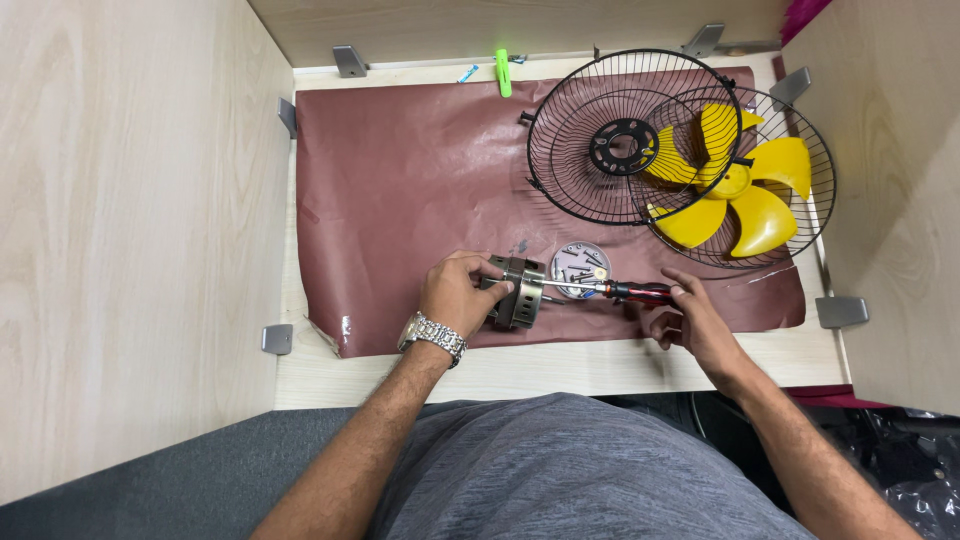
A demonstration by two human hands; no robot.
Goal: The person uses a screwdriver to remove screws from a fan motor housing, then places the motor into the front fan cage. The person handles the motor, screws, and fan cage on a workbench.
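**Fan Motor Held at the Front Edge of the Mat**

The left hand (455, 293) wraps the fan motor (518, 292), fingers (492, 287) curled around its housing. The right hand (690, 318) holds a screwdriver (625, 291) by its red-and-black handle, fingers pinched on the grip; the shaft lies level and its tip meets the motor. Both sit near the front edge of the brown mat (400, 190) on the tabletop (560, 365). A small round dish of screws (580, 266) lies just behind the shaft. Two black wire guards (570, 190) overlap at the rear right (one carries the yellow blade (745, 195)). The mat's left and centre area lies open. Side walls close in both sides.
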